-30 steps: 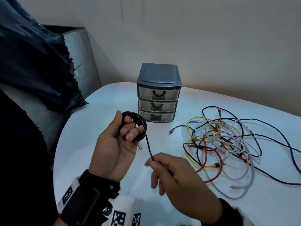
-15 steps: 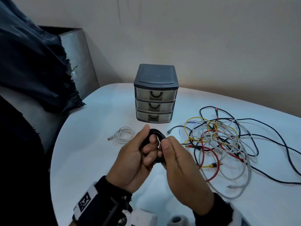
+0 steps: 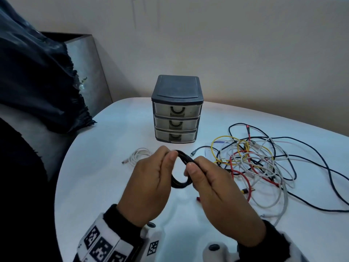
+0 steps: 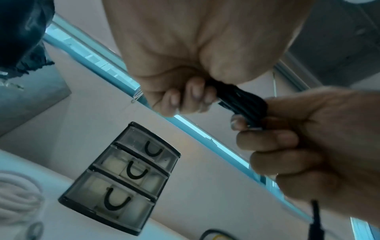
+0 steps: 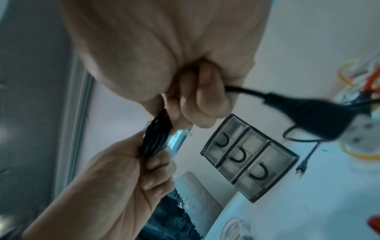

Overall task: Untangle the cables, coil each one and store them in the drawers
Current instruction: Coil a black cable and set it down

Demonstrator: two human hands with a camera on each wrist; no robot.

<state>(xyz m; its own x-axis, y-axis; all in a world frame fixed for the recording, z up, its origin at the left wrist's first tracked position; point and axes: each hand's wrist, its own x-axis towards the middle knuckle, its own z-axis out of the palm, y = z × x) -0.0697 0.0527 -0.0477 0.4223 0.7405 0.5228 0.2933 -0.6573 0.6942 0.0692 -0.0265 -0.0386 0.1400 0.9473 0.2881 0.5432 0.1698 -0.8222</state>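
Note:
A coiled black cable (image 3: 181,172) hangs above the white table (image 3: 105,186), held between both hands. My left hand (image 3: 166,159) grips its left side, fingers curled round the strands (image 4: 232,95). My right hand (image 3: 190,170) grips the right side (image 5: 156,138), and the cable's black plug (image 5: 308,110) sticks out past its fingers. Behind stands a small grey drawer unit (image 3: 176,110) with three shut drawers. A tangle of yellow, red, white and dark cables (image 3: 260,163) lies to the right.
A coiled white cable (image 3: 138,156) lies on the table left of the hands, in front of the drawer unit. Dark cloth (image 3: 37,82) hangs over a grey chair or box at the left. The table's curved edge runs along the left.
My right hand has brought the loose cable end up to the coil and now grips the coil together with the left hand. Both hands have moved to the middle, lower over the table.

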